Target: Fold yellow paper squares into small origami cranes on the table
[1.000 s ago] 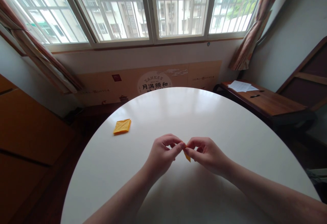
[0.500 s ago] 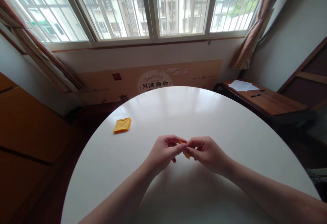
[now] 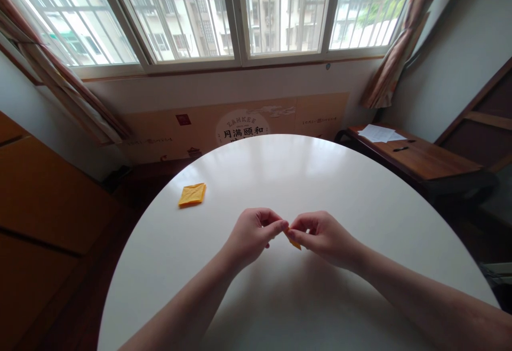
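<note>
Left hand (image 3: pixel 252 236): you pinch the piece (image 3: pixel 295 242), seemingly its tip.
Right hand (image 3: pixel 326 239): pinches it too.
Square (image 3: pixel 192 195): near the table's (image 3: pixel 280 175) left edge.

The big white table (image 3: pixel 340 191) has a round, shiny top. A flat, folded yellow square (image 3: pixel 192 195) lies on it, near the edge on the left side.
</note>
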`<state>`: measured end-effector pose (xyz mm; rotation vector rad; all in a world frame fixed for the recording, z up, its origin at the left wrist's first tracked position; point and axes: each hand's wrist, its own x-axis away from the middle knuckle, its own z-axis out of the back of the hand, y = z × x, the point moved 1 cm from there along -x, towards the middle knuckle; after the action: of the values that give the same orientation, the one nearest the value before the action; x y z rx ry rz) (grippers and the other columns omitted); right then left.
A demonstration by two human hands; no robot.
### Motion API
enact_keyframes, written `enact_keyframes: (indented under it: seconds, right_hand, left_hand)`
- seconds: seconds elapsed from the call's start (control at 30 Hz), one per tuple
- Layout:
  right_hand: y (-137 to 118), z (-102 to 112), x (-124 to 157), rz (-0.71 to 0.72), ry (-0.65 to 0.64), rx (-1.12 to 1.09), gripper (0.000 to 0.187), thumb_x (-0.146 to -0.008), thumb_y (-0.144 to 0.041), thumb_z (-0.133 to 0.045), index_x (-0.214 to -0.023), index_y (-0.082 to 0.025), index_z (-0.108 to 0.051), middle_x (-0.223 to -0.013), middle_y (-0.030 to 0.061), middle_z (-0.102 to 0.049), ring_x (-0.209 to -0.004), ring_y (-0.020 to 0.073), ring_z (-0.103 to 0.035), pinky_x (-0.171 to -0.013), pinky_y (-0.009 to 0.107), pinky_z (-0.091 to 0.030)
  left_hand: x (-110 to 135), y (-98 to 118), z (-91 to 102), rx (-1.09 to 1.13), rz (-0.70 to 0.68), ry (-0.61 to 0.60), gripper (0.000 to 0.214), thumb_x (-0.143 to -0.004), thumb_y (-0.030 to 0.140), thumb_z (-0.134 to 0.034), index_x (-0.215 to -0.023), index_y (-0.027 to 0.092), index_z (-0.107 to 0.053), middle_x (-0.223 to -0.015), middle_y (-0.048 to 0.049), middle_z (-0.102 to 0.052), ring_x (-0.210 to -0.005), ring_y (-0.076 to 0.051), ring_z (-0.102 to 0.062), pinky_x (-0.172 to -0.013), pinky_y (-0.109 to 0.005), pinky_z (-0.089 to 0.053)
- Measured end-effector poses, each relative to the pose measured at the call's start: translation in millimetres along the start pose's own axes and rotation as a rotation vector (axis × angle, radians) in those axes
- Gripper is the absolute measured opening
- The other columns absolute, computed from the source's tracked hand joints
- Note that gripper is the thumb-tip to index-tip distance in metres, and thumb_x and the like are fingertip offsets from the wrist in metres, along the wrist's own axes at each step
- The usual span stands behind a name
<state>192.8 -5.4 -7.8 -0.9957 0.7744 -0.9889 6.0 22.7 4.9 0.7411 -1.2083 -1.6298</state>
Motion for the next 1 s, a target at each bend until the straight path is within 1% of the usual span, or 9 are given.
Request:
enact_keyframes:
  seconds: [0.1, 0.17, 0.23, 0.3, 0.47, 0.63, 0.73, 0.8, 1.0]
  right_hand:
    - [4.5, 0.5, -1.7, -0.036, -0.015, -0.026, 0.028, -0.090, -0.033, -0.063, -0.068, -0.016, -0.069, -0.064, 0.0022, -0.067, -0.061, 0.0131, -0.056, -0.058, 0.024, -0.042]
    - [8.6, 0.8, -3.3, -0.078, -0.018, -0.053, 0.026, -0.088, -0.032, -0.064, -0.069, -0.016, -0.071, -0.066, 0.0034, -0.068, -0.061, 0.0136, -0.057, -0.058, 0.025, -0.044]
    - [11.6, 1.4, -4.8, -0.146, -0.014, -0.124, 0.025, -0.086, -0.035, -0.066, -0.072, -0.015, -0.073, -0.069, 0.0051, -0.070, -0.062, 0.0148, -0.059, -0.054, 0.024, -0.045]
    - [12.5, 2.3, -5.7, -0.212, 0.006, -0.234, 0.026, -0.084, -0.038, -0.068, -0.075, -0.015, -0.073, -0.072, 0.0067, -0.071, -0.063, 0.0159, -0.060, -0.050, 0.023, -0.045]
    - [9.2, 4.8, -5.4, -0.289, 0.070, -0.469, 0.030, -0.081, -0.044, -0.072, -0.076, -0.014, -0.073, -0.077, 0.0070, -0.070, -0.068, 0.0158, -0.062, -0.050, 0.021, -0.045]
    - [7.7, 3.8, -4.4, -0.354, 0.132, -0.608, 0.030, -0.077, -0.045, -0.076, -0.076, -0.015, -0.072, -0.073, 0.0038, -0.061, -0.065, 0.0126, -0.053, -0.045, 0.019, -0.037]
    - [3.9, 2.6, -3.2, -0.364, 0.127, -0.665, 0.028, -0.077, -0.042, -0.076, -0.072, -0.015, -0.070, -0.068, 0.0011, -0.055, -0.060, 0.0101, -0.045, -0.044, 0.019, -0.033]
    - [0.9, 2.2, -2.1, -0.372, 0.125, -0.688, 0.028, -0.076, -0.042, -0.076, -0.069, -0.015, -0.069, -0.066, 0.0002, -0.052, -0.059, 0.0100, -0.042, -0.044, 0.019, -0.032]
    - [-1.0, 1.5, -1.3, -0.371, 0.133, -0.679, 0.027, -0.074, -0.041, -0.078, -0.069, -0.015, -0.069, -0.066, 0.0000, -0.052, -0.061, 0.0110, -0.043, -0.044, 0.020, -0.031]
  left_hand:
    - [-3.6, -1.8, 4.7, 0.072, 0.016, 0.046, 0.025, -0.078, 0.038, -0.070, -0.071, 0.014, -0.070, -0.057, 0.0009, -0.060, -0.048, -0.009, -0.051, -0.043, -0.019, -0.043]
    - [-6.1, -2.5, 9.0, 0.136, 0.011, 0.135, 0.029, -0.077, 0.042, -0.071, -0.072, 0.014, -0.069, -0.055, 0.0022, -0.057, -0.047, -0.009, -0.050, -0.041, -0.018, -0.043]
    - [-7.2, -2.8, 11.5, 0.162, -0.015, 0.216, 0.031, -0.077, 0.045, -0.072, -0.073, 0.014, -0.067, -0.054, 0.0029, -0.054, -0.048, -0.010, -0.049, -0.040, -0.018, -0.043]
    - [-6.2, -2.9, 10.5, 0.135, -0.060, 0.238, 0.032, -0.079, 0.045, -0.070, -0.074, 0.014, -0.066, -0.055, 0.0029, -0.053, -0.048, -0.010, -0.049, -0.041, -0.018, -0.044]
    - [1.1, -2.8, -0.7, -0.005, -0.216, 0.161, 0.024, -0.086, 0.040, -0.064, -0.088, 0.016, -0.068, -0.072, -0.0030, -0.064, -0.061, -0.014, -0.057, -0.043, -0.020, -0.050]
    - [4.6, -3.4, -8.3, 0.006, -0.248, 0.065, 0.023, -0.085, 0.031, -0.066, -0.103, 0.017, -0.066, -0.094, -0.0082, -0.070, -0.073, -0.017, -0.063, -0.041, -0.018, -0.050]
    - [4.8, -4.0, -10.5, 0.038, -0.261, 0.005, 0.021, -0.085, 0.026, -0.066, -0.103, 0.018, -0.067, -0.092, -0.0078, -0.071, -0.073, -0.017, -0.064, -0.042, -0.018, -0.050]
    - [4.8, -4.0, -10.7, 0.049, -0.280, 0.006, 0.019, -0.083, 0.024, -0.066, -0.101, 0.018, -0.070, -0.087, -0.0067, -0.072, -0.072, -0.017, -0.064, -0.043, -0.018, -0.050]
    - [6.7, 2.0, -7.6, -0.069, -0.408, 0.031, 0.014, -0.085, 0.018, -0.066, -0.094, 0.019, -0.076, -0.087, -0.0066, -0.072, -0.069, -0.014, -0.064, -0.051, -0.019, -0.051]
